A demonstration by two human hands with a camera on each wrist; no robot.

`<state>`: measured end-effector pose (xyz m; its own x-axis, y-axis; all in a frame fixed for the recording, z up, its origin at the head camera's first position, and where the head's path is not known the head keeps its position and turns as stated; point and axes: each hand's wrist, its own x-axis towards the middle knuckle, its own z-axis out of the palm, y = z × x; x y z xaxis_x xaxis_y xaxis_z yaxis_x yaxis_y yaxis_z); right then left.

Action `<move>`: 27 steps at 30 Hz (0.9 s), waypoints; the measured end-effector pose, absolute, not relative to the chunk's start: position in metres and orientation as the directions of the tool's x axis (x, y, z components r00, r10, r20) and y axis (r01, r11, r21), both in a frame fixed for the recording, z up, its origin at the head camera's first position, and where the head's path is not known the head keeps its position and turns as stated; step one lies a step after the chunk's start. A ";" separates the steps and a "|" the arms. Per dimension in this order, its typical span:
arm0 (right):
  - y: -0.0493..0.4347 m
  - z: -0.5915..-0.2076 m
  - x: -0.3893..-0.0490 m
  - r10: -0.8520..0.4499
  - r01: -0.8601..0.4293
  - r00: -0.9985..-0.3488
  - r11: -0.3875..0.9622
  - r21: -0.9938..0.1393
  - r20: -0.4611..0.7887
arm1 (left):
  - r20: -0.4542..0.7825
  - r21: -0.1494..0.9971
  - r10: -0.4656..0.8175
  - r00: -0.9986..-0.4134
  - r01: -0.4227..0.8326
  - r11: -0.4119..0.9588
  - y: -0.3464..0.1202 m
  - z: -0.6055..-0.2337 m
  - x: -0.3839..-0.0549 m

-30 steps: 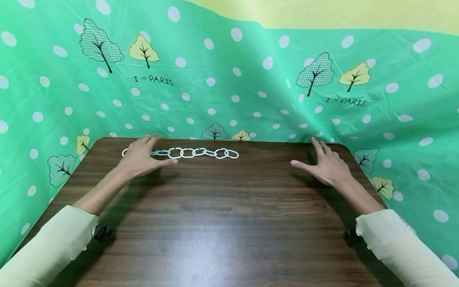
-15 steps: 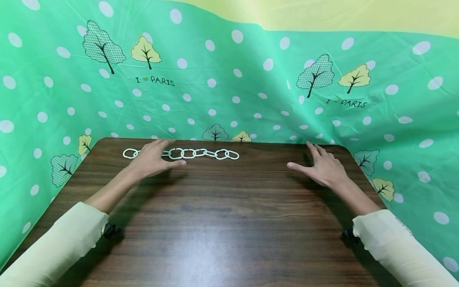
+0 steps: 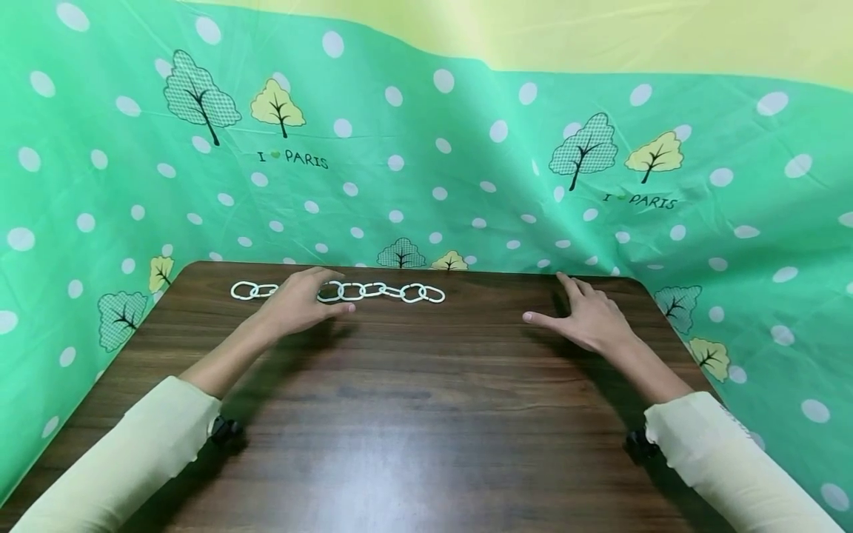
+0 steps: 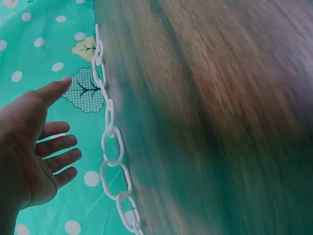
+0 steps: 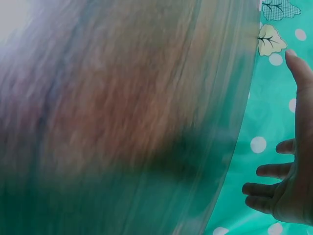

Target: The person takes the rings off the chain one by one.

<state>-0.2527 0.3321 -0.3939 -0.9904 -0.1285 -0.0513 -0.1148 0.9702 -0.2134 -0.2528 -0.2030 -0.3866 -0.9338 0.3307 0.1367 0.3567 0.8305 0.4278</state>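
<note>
A white chain (image 3: 378,289) of several oval links lies in a nearly straight line along the far edge of the brown table, left of the middle. My left hand (image 3: 298,302) is over its left half with fingers spread and hides a few links in the head view. In the left wrist view the chain (image 4: 111,147) runs beside my left hand (image 4: 36,147), whose fingers hold nothing. My right hand (image 3: 591,317) hovers near the far right part of the table, thumb pointing inward. The right wrist view has my right hand (image 5: 288,161) with fingers apart and nothing in them.
The dark wood-grain table (image 3: 400,414) has rounded far corners. Behind and beside it hangs a green curtain (image 3: 400,133) with white dots and printed trees, right against the far edge. Both forearms wear light sleeves with a black device at each wrist.
My left hand has moved right along the chain, uncovering its left-end links. My right hand has drifted a little to the left. The chain lies where it was.
</note>
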 end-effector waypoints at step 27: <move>0.287 -0.402 -0.256 -0.177 -0.151 -0.982 0.943 -0.298 -0.062 | 0.122 0.465 0.392 -0.912 0.401 0.789 -0.156 -0.393 -0.267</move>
